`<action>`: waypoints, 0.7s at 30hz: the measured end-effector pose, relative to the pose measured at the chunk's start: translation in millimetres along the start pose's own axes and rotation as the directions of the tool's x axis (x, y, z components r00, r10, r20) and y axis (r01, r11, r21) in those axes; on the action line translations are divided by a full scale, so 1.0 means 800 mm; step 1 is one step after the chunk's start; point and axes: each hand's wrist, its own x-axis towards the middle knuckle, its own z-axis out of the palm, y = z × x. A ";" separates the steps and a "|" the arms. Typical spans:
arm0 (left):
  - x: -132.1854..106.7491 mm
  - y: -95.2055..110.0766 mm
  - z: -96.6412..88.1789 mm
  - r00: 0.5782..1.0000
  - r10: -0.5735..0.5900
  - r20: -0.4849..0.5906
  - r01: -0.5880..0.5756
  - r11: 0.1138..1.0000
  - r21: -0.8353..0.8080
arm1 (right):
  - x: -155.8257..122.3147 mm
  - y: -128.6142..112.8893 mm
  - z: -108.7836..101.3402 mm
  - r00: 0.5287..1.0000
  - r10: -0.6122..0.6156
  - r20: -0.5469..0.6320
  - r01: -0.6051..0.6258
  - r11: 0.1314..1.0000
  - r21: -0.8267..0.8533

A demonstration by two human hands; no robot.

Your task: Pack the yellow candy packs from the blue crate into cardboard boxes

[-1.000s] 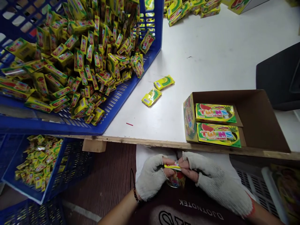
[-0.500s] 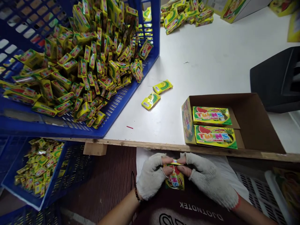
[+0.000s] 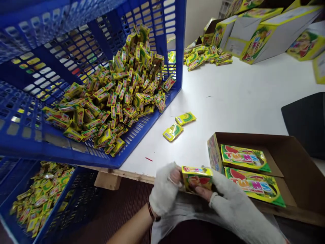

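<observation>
The big blue crate [image 3: 181, 40] fills your upper left, tipped on its side on the white table [image 3: 241, 95] with its open mouth toward you, and a pile of small yellow packets [image 3: 114, 98] spills down its lower wall. Below the table edge on your left sits a second blue crate [image 3: 81, 196], also holding small yellow packets. At the far edge of the table stand large printed cartons [image 3: 266, 30], with a loose heap of yellow boxes [image 3: 205, 56] just in front of them, and a dark object [image 3: 307, 122] sits at your right. Nearer you on the right is an open cardboard tray [image 3: 294, 166] at the front edge of the table; two flat "Twins" boxes [image 3: 242, 157] lie side by side at its left end, face up. Your gloved hands meet just left of that tray, at the table's front edge. Your left hand [image 3: 164, 191] pinches the left end of a small yellow box [image 3: 198, 176] and your right hand [image 3: 228, 203] cups it from below and the right — so both are closed on it, the box held level between them. Two loose packets [image 3: 186, 118] lie well apart from your hands on the bare table, between the crate and the tray, just beside each other. A tiny red scrap [image 3: 148, 159] lies near the table's edge.
</observation>
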 end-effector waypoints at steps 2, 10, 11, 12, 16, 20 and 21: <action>0.053 -0.006 -0.014 0.978 0.168 -0.125 -0.134 0.961 0.243 | 0.010 -0.001 -0.015 0.994 -0.002 -0.109 -0.009 0.996 -0.092; 0.179 -0.028 -0.034 0.986 0.137 -0.091 -0.052 0.781 0.622 | 0.018 0.006 0.019 0.997 0.069 -0.026 -0.062 0.975 0.214; 0.170 -0.029 -0.037 0.990 0.113 -0.090 -0.049 0.849 0.526 | 0.017 0.009 0.025 0.997 0.075 -0.014 -0.070 0.971 0.229; 0.157 -0.028 -0.040 0.993 0.075 -0.087 -0.038 0.929 0.369 | 0.017 0.012 0.029 0.996 0.083 -0.007 -0.079 0.970 0.230; 0.095 -0.015 -0.049 0.990 -0.139 0.006 0.122 0.850 -0.512 | 0.029 0.017 0.034 0.993 0.111 -0.039 -0.101 0.974 0.204; 0.055 -0.013 -0.049 0.936 -0.237 0.261 0.349 0.518 -0.781 | 0.048 0.016 0.046 0.996 0.065 -0.060 -0.033 0.904 0.425; 0.049 -0.017 -0.048 0.918 -0.237 0.317 0.395 0.496 -0.773 | 0.052 0.015 0.050 0.997 0.056 -0.057 -0.020 0.865 0.501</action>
